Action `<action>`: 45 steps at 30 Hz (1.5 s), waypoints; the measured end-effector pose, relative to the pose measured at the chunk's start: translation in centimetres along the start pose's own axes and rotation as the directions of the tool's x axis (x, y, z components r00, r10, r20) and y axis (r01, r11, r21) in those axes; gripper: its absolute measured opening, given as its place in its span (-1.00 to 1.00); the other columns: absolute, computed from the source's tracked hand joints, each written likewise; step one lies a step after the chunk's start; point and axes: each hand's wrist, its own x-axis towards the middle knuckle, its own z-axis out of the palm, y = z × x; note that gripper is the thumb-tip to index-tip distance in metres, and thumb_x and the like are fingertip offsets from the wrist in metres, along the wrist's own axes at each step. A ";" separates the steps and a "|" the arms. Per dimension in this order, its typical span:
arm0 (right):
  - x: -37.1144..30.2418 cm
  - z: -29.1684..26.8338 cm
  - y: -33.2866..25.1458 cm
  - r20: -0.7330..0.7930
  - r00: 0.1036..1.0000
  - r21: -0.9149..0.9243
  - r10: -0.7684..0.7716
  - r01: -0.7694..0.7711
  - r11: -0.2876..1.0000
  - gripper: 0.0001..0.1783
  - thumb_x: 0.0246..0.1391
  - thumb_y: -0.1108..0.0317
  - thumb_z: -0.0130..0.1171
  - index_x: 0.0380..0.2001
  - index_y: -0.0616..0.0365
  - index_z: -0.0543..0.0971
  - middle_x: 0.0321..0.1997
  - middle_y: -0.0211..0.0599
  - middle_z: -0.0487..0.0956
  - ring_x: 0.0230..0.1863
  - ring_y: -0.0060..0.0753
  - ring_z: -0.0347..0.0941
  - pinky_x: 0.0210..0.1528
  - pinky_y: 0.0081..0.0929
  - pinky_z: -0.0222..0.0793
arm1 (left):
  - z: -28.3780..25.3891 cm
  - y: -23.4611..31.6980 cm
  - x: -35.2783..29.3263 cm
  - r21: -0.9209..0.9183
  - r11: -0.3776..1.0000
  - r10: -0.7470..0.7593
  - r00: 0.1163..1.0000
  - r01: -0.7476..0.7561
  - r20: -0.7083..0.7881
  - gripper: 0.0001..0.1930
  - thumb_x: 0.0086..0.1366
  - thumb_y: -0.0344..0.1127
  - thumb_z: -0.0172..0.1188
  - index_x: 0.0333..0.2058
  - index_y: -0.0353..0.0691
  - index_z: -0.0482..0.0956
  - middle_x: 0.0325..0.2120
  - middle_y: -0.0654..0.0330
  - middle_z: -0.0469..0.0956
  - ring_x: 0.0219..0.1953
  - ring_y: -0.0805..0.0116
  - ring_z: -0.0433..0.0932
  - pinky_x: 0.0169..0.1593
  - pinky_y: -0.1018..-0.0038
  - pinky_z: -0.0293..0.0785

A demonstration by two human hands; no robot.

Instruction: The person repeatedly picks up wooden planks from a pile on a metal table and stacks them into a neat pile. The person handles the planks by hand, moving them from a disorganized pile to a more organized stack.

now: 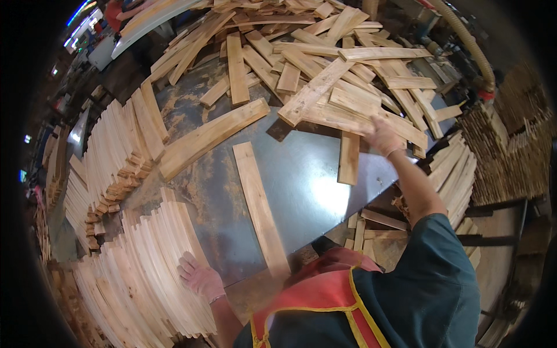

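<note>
My left hand [201, 281], in a pale pinkish glove, lies with fingers spread against a row of wooden boards [152, 262] standing packed together at the lower left. Reaching out to the loose heap, my right hand [384, 137] grips the end of a wooden board [339, 117] among other boards. Its thumb side shows at the board's edge, while part of the grip is hidden. One single board [260, 209] lies on the grey metal tabletop [301, 185] between my arms, its near end close to my red apron [316, 288].
A big jumbled heap of boards [290, 52] covers the far side. More stacked boards [119, 148] line the left, with a long board [212, 139] beside them. Bundled wood [510, 139] and a ribbed hose [467, 40] are at right. Another person [116, 14] is at the far left.
</note>
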 end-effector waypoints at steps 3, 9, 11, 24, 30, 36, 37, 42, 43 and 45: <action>6.6 -1.4 5.3 0.205 0.972 -0.256 0.115 -0.060 0.965 0.10 -0.08 -0.01 0.49 0.50 0.06 0.26 0.43 0.00 0.44 0.34 0.06 0.47 0.40 -0.17 0.39 | -2.1 4.9 -1.2 -0.124 0.990 0.056 0.997 -0.062 -0.055 -0.15 0.39 0.03 0.18 0.55 -0.12 0.10 0.58 0.14 0.10 0.58 0.05 0.04 0.57 0.12 -0.03; 13.9 -1.1 7.6 0.502 0.860 -0.058 0.092 -0.073 0.996 0.52 -0.47 -0.33 0.67 0.56 0.03 0.17 0.58 0.04 0.27 0.57 0.12 0.21 0.54 -0.13 0.24 | -2.9 18.7 -7.8 -0.342 0.878 0.375 0.925 -0.335 0.055 0.16 0.10 0.28 0.42 0.55 -0.12 0.09 0.52 0.05 0.15 0.49 -0.05 0.20 0.49 0.12 0.18; 15.0 -0.8 7.7 0.580 0.808 -0.070 0.102 -0.076 0.995 0.56 -0.46 -0.32 0.70 0.58 0.07 0.14 0.61 0.11 0.20 0.60 0.11 0.15 0.57 -0.11 0.20 | -3.9 19.6 -8.1 -0.381 0.888 0.341 0.924 -0.255 0.175 0.18 0.07 0.26 0.46 0.55 -0.10 0.09 0.52 0.03 0.13 0.45 -0.08 0.23 0.47 0.14 0.22; -6.6 -1.7 -9.9 0.648 0.727 0.715 -0.227 -0.478 0.511 -0.34 0.02 0.21 0.59 0.16 0.19 0.57 -0.19 -0.43 0.70 -0.35 -0.60 0.54 -0.36 -0.55 0.46 | -4.1 11.1 -4.3 -0.805 -0.315 0.544 0.791 0.502 0.280 -0.17 0.15 -0.56 0.17 0.47 -0.23 0.30 0.03 0.31 0.54 -0.03 0.46 0.50 0.10 0.54 0.46; -17.3 1.7 -25.1 0.427 0.838 0.840 -0.339 -0.229 0.492 -0.37 -0.01 0.33 0.43 0.17 0.25 0.54 -0.19 -0.25 0.70 -0.36 -0.44 0.56 -0.30 -0.41 0.53 | -1.1 6.4 -5.4 -0.837 -0.373 0.445 0.869 0.401 0.218 -0.22 0.12 -0.42 0.19 0.41 -0.23 0.41 0.00 0.27 0.61 -0.14 0.45 0.59 -0.02 0.53 0.56; -24.8 5.2 -38.5 0.600 0.698 0.719 -0.392 -0.255 0.647 -0.23 0.05 0.03 0.37 0.24 0.28 0.49 -0.04 0.22 0.70 -0.02 0.17 0.67 0.16 -0.14 0.56 | -1.0 0.3 -6.6 -0.833 0.548 0.161 0.967 0.078 0.197 -0.32 0.27 -0.24 0.23 0.39 -0.19 0.45 0.19 0.03 0.60 0.21 0.15 0.56 0.27 0.34 0.47; -26.0 4.7 -40.5 0.611 0.643 0.713 -0.461 -0.194 0.674 -0.15 0.05 -0.02 0.38 0.30 0.30 0.45 0.04 0.24 0.69 0.06 0.19 0.66 0.20 -0.15 0.54 | 1.5 -0.5 -6.8 -0.741 0.665 0.159 0.987 -0.088 0.025 -0.22 0.24 -0.05 0.30 0.41 -0.19 0.39 0.35 -0.11 0.43 0.43 -0.02 0.35 0.43 0.17 0.31; -25.5 9.0 -43.1 0.595 0.314 0.769 -0.740 0.046 0.638 0.05 0.08 -0.15 0.43 0.49 0.18 0.28 0.32 0.18 0.56 0.24 0.08 0.56 0.30 -0.24 0.45 | 1.9 -1.0 -7.2 -0.423 0.894 0.136 0.989 -0.148 -0.059 0.03 0.16 0.08 0.39 0.53 -0.16 0.14 0.52 -0.08 0.16 0.55 -0.09 0.09 0.55 0.04 0.01; -23.4 8.6 -42.8 0.521 0.287 0.816 -0.804 0.109 0.567 0.05 0.07 -0.15 0.43 0.49 0.15 0.28 0.32 0.16 0.57 0.24 0.07 0.57 0.30 -0.24 0.45 | 3.1 -1.3 -6.8 -0.419 0.896 0.117 0.988 -0.148 -0.098 0.04 0.14 0.09 0.40 0.52 -0.17 0.15 0.51 -0.08 0.17 0.55 -0.09 0.10 0.54 0.02 0.03; -18.0 7.3 -40.7 0.376 0.217 0.884 -0.901 0.207 0.418 0.04 0.06 -0.15 0.43 0.50 0.09 0.29 0.30 0.12 0.59 0.24 0.06 0.57 0.29 -0.26 0.45 | 4.8 -1.7 -6.0 -0.345 0.922 0.119 0.977 -0.176 -0.180 0.08 0.06 0.09 0.45 0.50 -0.19 0.17 0.49 -0.08 0.19 0.52 -0.13 0.13 0.50 -0.05 0.09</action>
